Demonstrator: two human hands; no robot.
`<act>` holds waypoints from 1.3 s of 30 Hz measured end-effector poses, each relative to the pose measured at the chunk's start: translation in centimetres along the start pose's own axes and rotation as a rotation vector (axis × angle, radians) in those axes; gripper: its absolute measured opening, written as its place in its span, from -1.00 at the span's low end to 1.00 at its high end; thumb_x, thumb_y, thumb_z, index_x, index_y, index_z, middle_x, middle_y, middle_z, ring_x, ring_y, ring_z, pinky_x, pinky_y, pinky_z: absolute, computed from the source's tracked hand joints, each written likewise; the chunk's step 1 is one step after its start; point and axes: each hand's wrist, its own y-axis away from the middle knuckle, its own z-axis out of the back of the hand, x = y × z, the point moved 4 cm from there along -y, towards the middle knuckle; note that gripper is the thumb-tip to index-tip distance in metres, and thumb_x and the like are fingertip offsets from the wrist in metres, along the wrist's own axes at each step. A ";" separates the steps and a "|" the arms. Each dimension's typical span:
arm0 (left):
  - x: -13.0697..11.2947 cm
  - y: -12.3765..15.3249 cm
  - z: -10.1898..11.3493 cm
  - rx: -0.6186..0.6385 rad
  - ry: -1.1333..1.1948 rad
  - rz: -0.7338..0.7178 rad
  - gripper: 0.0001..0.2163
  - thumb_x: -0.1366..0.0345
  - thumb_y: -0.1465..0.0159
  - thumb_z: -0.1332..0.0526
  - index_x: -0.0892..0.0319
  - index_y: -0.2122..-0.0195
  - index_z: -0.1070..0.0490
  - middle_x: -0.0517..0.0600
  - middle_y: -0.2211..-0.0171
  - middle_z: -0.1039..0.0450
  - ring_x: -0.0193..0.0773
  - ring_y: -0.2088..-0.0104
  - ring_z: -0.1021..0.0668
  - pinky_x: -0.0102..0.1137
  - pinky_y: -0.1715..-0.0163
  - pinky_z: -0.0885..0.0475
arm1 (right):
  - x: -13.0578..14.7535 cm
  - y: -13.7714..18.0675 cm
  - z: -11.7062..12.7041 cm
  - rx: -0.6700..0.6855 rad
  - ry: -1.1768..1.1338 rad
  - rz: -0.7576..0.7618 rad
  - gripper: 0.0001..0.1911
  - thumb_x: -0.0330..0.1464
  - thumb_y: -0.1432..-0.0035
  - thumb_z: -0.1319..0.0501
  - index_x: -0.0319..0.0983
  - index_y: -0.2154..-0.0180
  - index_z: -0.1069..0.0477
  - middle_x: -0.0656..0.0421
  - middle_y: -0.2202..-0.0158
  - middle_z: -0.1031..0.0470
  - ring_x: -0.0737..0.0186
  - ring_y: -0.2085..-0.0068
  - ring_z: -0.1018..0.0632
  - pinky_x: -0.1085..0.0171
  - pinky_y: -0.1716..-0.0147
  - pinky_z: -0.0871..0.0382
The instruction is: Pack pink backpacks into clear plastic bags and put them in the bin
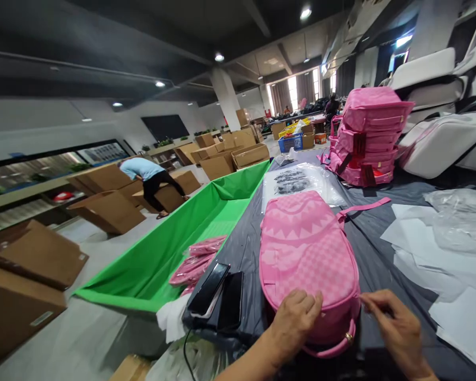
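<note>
A pink backpack (307, 243) with a checked and zigzag pattern lies front side up on the dark cloth of the table, its carry handle (333, 346) toward me. My left hand (297, 317) rests on the near end of the bag, fingers curled closed against its edge. At the bag's right side, my right hand (396, 325) has thumb and forefinger pinched together beside the seam; whatever is between them is too small to make out. A pink strap (365, 208) stretches out from the bag's far right side.
Left of the table stands a green fabric bin (143, 264) holding pink bagged items (200, 259). Two phones (230, 301) lie at the table's left edge. Stacked pink backpacks (371, 132), white bags (444, 143) and plastic sheets (460, 227) occupy the right. A person (146, 172) bends over cartons.
</note>
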 end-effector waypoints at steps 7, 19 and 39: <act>-3.6 0.1 0.2 -0.332 0.017 -0.086 -0.81 0.46 -0.42 -0.11 0.43 0.03 -0.43 -0.08 0.54 -0.34 -0.31 0.55 -0.38 -0.33 0.56 -0.20 | -6.2 -12.6 -3.1 0.020 0.190 -0.143 -0.32 0.31 -0.13 -0.01 -0.16 0.46 -0.37 0.09 0.49 -0.52 0.18 0.47 -0.49 0.23 0.48 -0.35; -5.9 -0.5 -3.2 -0.012 0.189 0.206 -0.70 0.25 -0.29 -0.34 0.26 0.02 -0.41 0.04 0.25 -0.52 -0.20 0.31 -0.58 -0.35 0.38 -0.49 | -5.1 2.7 -1.4 0.226 0.148 0.017 -0.72 -0.28 -0.28 -0.09 -0.14 -0.01 -0.35 0.07 0.11 -0.51 0.12 0.11 -0.58 0.15 0.10 -0.51; -2.9 -9.3 -1.3 0.286 0.482 0.514 -0.69 0.25 -0.42 -0.19 0.18 0.48 -0.49 -0.07 0.54 -0.52 -0.35 0.53 -0.48 -0.35 0.48 -0.11 | -4.6 3.7 -1.9 0.243 -0.448 -0.700 -0.50 0.13 -0.12 -0.21 -0.16 0.48 -0.28 0.30 0.59 -0.26 0.41 0.63 -0.23 0.41 0.69 -0.13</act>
